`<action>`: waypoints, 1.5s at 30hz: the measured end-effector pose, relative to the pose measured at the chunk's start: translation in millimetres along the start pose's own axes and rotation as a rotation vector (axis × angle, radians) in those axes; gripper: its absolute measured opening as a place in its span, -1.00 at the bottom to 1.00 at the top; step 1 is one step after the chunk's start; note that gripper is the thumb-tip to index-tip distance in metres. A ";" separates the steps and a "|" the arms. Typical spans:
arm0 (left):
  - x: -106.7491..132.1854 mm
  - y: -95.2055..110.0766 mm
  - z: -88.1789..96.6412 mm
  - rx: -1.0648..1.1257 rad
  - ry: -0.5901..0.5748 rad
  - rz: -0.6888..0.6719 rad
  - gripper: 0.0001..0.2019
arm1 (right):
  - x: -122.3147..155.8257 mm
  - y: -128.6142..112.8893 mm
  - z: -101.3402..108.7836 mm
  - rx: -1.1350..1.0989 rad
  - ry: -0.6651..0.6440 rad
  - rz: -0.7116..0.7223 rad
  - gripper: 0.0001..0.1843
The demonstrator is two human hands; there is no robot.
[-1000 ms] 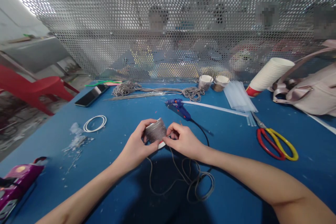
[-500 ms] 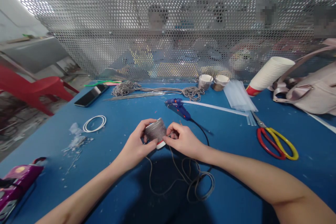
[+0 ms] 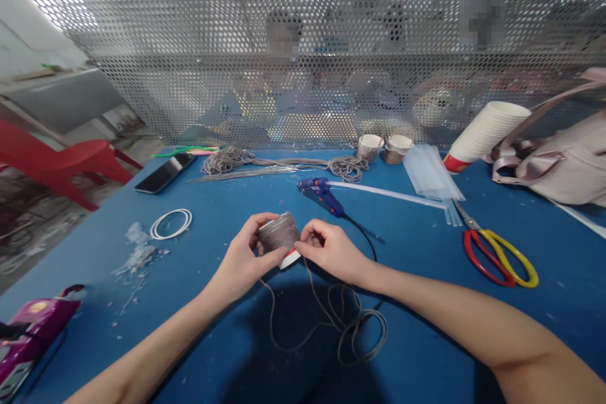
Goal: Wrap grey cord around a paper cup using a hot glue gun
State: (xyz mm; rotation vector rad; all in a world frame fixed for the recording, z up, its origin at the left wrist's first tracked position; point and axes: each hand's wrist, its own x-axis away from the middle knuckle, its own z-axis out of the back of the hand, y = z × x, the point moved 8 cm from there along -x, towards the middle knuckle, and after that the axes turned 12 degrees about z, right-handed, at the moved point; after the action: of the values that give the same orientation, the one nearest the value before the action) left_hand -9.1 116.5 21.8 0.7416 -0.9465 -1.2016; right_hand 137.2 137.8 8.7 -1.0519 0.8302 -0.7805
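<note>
A paper cup (image 3: 280,233) wrapped in grey cord lies tilted between my hands, its white and red rim end towards me. My left hand (image 3: 246,251) is closed around the cup, thumb along its near side. At the cup's right side, my right hand (image 3: 331,249) pinches the grey cord (image 3: 310,274) between thumb and fingertips. From there the cord hangs down into loose loops on the blue table (image 3: 199,341). Just beyond my hands rests a blue glue gun (image 3: 324,194) with a long clear glue stick in its back.
Red-and-yellow scissors (image 3: 499,259), clear glue sticks (image 3: 430,173) and stacked paper cups (image 3: 487,136) lie right, near a pale bag (image 3: 563,158). Cord bundles (image 3: 230,161) and two small wrapped cups (image 3: 370,148) line the back. Left are a phone (image 3: 165,172), white ring coil (image 3: 171,225) and purple power strip (image 3: 38,334).
The cup has turned slightly and shifted a little to the left with my left hand. My right hand stays at the cord by the cup's edge.
</note>
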 end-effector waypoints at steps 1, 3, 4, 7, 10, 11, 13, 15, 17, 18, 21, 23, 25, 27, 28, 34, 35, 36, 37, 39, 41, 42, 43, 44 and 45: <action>-0.2 -0.1 0.5 0.016 -0.005 0.002 -0.55 | 0.0 -0.1 0.0 0.000 0.000 0.002 -0.85; -0.6 -0.6 1.2 0.049 -0.017 0.006 -0.58 | 0.2 0.2 -0.5 -0.001 -0.003 0.008 -0.85; -0.7 -0.7 1.8 0.063 -0.021 0.004 -0.59 | 0.3 0.6 -0.9 -0.002 -0.005 0.010 -0.84; -0.5 0.0 4.1 0.101 -0.018 -0.013 -0.66 | 0.7 2.3 -1.5 0.001 -0.008 0.013 -0.85; -0.3 0.5 7.0 0.150 0.000 -0.030 -0.71 | 0.9 3.0 -0.7 0.022 -0.003 0.017 -0.85; -0.4 0.4 7.9 0.166 0.007 -0.035 -0.71 | 0.8 3.0 -0.4 0.029 -0.002 0.020 -0.86; -0.7 -0.2 9.4 0.197 0.018 -0.044 -0.72 | 0.7 2.8 0.2 0.035 0.000 0.031 -0.87; -1.2 -1.5 10.2 0.228 0.022 -0.050 -0.73 | 0.6 3.1 0.4 0.026 0.001 0.044 -0.88; -1.7 -3.1 10.8 0.254 0.023 -0.049 -0.74 | 0.3 2.9 0.9 0.011 0.000 0.066 -0.90; -1.9 -3.7 11.2 0.262 0.025 -0.047 -0.74 | 0.1 2.5 1.5 0.004 0.002 0.080 -0.91; -2.0 -3.7 14.0 0.274 0.050 -0.052 -0.75 | -0.4 2.2 5.1 -0.003 0.019 0.093 -0.89; -2.1 -2.6 15.9 0.269 0.068 -0.059 -0.75 | 0.2 3.6 7.5 0.011 0.031 0.071 -0.86; -2.3 -1.8 17.5 0.250 0.084 -0.060 -0.73 | 1.1 2.4 9.0 0.061 0.042 0.084 -0.77; -2.1 -2.0 18.5 0.216 0.099 -0.056 -0.69 | 2.5 -0.7 7.3 0.128 0.033 0.130 -0.58; -1.7 -2.3 18.5 0.198 0.101 -0.057 -0.68 | 3.3 -1.6 4.7 0.154 0.018 0.149 -0.46; 2.0 -2.6 9.6 0.211 -0.006 -0.122 -0.68 | 7.2 8.3 -14.3 0.080 -0.076 0.112 0.01; 0.9 -3.3 10.5 0.261 -0.006 -0.117 -0.68 | 6.7 9.2 -14.9 0.055 -0.068 0.113 0.01; -1.0 -4.4 12.9 0.327 0.009 -0.104 -0.67 | 5.9 9.4 -14.2 0.032 -0.051 0.120 0.00; -3.6 -5.9 16.7 0.398 0.039 -0.084 -0.66 | 4.7 9.4 -12.4 0.011 -0.026 0.128 -0.01; -9.4 -9.6 24.2 0.512 0.109 -0.034 -0.70 | 1.9 9.4 -7.8 -0.022 0.022 0.140 -0.02; -14.8 -12.2 27.9 0.548 0.150 0.009 -0.80 | -1.0 10.6 -4.5 -0.051 0.046 0.134 -0.02; -17.1 -13.3 28.2 0.546 0.157 0.026 -0.81 | -2.2 11.3 -3.7 -0.066 0.050 0.131 -0.03; -19.1 -14.2 27.2 0.536 0.154 0.039 -0.79 | -3.3 11.9 -3.1 -0.080 0.053 0.131 -0.03; -20.5 -14.8 25.5 0.517 0.143 0.047 -0.78 | -4.1 12.5 -2.4 -0.091 0.058 0.134 -0.04; -21.5 -15.3 23.6 0.493 0.135 0.050 -0.78 | -4.7 13.2 -1.5 -0.096 0.066 0.140 -0.05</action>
State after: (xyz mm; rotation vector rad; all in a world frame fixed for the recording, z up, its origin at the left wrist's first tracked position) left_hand -38.7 134.4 14.3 1.1657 -1.1550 -0.8658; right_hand 135.6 145.2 -3.2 -1.0451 0.9947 -0.6652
